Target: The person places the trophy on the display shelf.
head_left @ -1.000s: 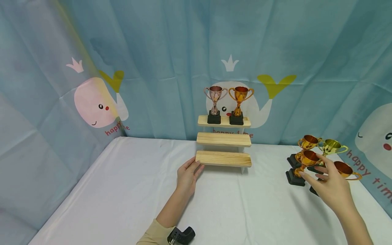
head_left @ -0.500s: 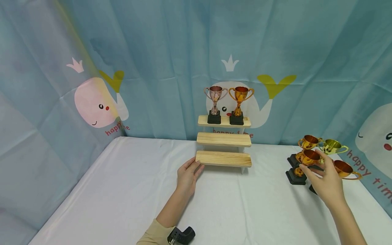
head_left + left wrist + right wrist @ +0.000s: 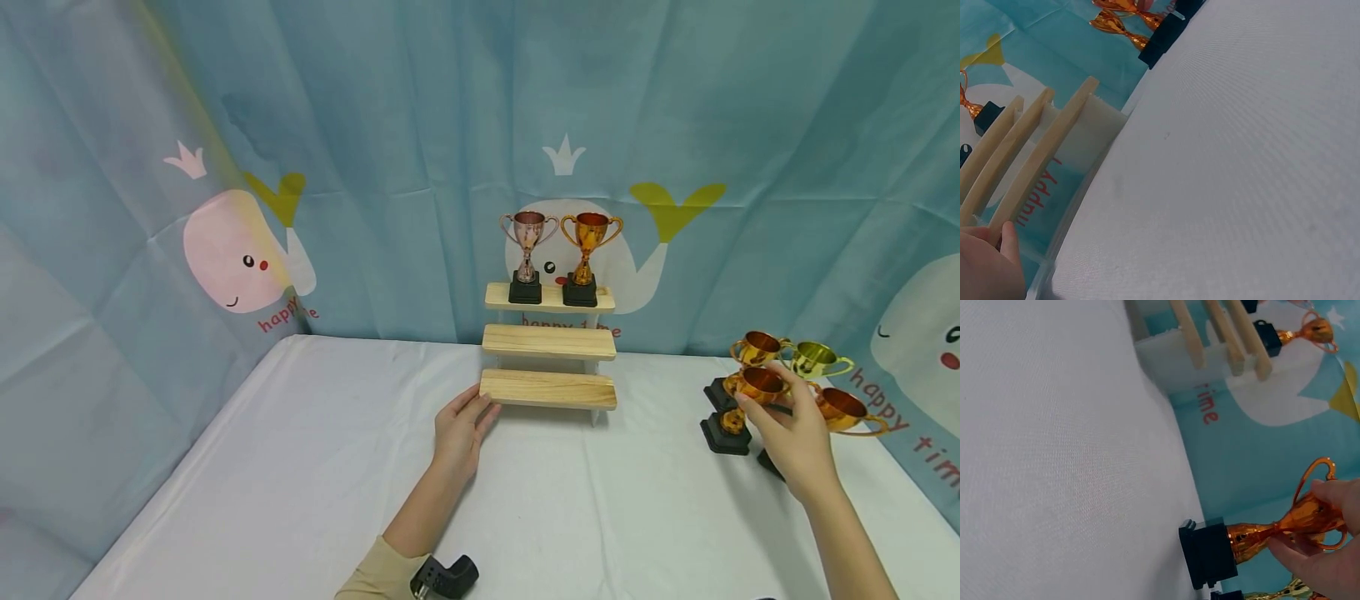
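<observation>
A three-tier wooden display stand [image 3: 558, 390] stands at the middle back of the table. My left hand [image 3: 456, 437] grips the left end of its lowest board, thumb and fingers on either side in the left wrist view. On the top tier stand a pinkish-silver trophy [image 3: 527, 237] and an orange-gold trophy [image 3: 589, 237], both on black bases. Over at the right, my right hand [image 3: 797, 442] holds a copper-orange trophy [image 3: 1250, 540] by its cup, fingertips and thumb round it. Its black base [image 3: 1210, 553] is at the white cloth, and the trophy is upright in the head view.
Close round the held trophy are another copper-orange trophy [image 3: 756, 346] behind, a yellow-gold trophy [image 3: 812, 358] at back right and an orange trophy [image 3: 843, 407] on the right. A blue curtain [image 3: 390, 167] with whale prints hangs behind the white-clothed table [image 3: 300, 467].
My right hand has moved slightly left and closed round the cup of the front copper-orange trophy. The left hand and the stand have kept their place.
</observation>
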The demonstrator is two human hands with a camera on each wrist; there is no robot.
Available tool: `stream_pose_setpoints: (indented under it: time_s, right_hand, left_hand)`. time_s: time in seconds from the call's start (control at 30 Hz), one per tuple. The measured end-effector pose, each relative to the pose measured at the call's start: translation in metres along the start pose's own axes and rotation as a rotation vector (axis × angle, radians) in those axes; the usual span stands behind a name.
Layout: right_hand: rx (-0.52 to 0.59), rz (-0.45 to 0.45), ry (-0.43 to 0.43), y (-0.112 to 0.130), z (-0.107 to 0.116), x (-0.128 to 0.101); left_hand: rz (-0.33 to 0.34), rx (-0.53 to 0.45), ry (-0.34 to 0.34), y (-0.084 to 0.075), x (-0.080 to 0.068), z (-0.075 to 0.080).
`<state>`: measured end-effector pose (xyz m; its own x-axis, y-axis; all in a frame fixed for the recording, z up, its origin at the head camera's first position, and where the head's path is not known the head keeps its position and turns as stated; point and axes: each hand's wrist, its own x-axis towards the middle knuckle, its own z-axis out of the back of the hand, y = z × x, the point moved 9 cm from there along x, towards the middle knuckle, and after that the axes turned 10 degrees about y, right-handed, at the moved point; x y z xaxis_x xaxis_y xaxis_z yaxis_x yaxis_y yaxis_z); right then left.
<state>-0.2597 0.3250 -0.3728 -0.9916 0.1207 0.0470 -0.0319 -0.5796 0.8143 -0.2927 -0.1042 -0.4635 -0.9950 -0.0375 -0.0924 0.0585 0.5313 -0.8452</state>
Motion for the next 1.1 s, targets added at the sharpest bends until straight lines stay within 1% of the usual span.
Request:
stream_pose_setpoints:
  time_s: [0.13,0.27,0.8,1.1]
  right_hand:
    - [-0.028,0.0,-0.061,-0.002,0.003,-0.002]
    - [-0.032,0.016,-0.095,-0.001,0.005,-0.004]
    - [0.028,0.058,-0.128,0.019,0.005,-0.006]
    - [-0.017,0.034,-0.142,0.032,0.004,-0.003]
  left_hand:
    - [-0.001,0.0,-0.005,0.0,-0.001,0.0]
    - [-0.003,0.001,-0.008,0.001,-0.001,0.0]
    - [-0.007,0.001,-0.011,0.001,0.0,0.0]
    - [-0.006,0.005,-0.009,0.001,0.001,0.001]
